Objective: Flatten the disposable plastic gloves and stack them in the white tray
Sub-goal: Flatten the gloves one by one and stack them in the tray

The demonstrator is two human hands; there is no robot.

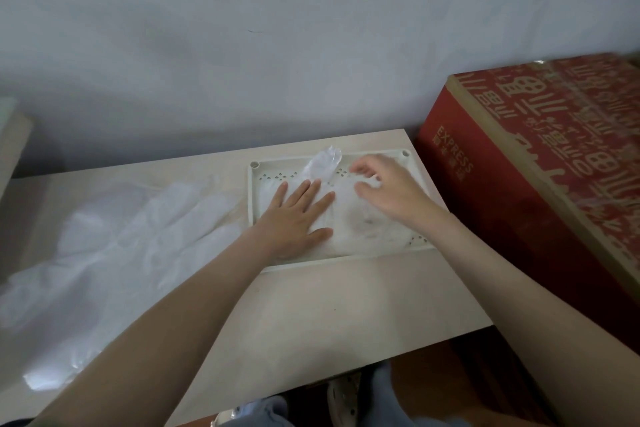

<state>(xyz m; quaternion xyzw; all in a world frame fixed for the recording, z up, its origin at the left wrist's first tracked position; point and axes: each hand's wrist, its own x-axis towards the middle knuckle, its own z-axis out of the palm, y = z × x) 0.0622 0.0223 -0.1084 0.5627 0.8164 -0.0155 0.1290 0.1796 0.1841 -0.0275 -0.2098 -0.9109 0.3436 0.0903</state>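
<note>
Disposable plastic gloves, thin and clear, lie in a flattened layer inside the white tray and cover most of its perforated floor. We see one glove end crumpled and standing up at the tray's far rim.

The left hand lies palm down on the gloves in the tray's left half. Its fingers are straight and spread, pressing the plastic flat, and its wrist crosses the tray's near left corner. The right hand is over the tray's right half, with its fingers bent and its thumb pointing towards the left hand. It is blurred, and we cannot tell whether its fingertips pinch the plastic or only touch it.

Left of the tray, a loose pile of more gloves spreads wide, crumpled and overlapping. Its edge reaches close to the tray's left rim.

Tray and pile both rest on a pale wooden table. Right of the tray, past the table's edge, stands a large red cardboard box with gold patterns and the word EXPRESS. Behind the tray rises a plain pale wall. On the near side of the tray, below the table's edge, we see a pale shoe.
</note>
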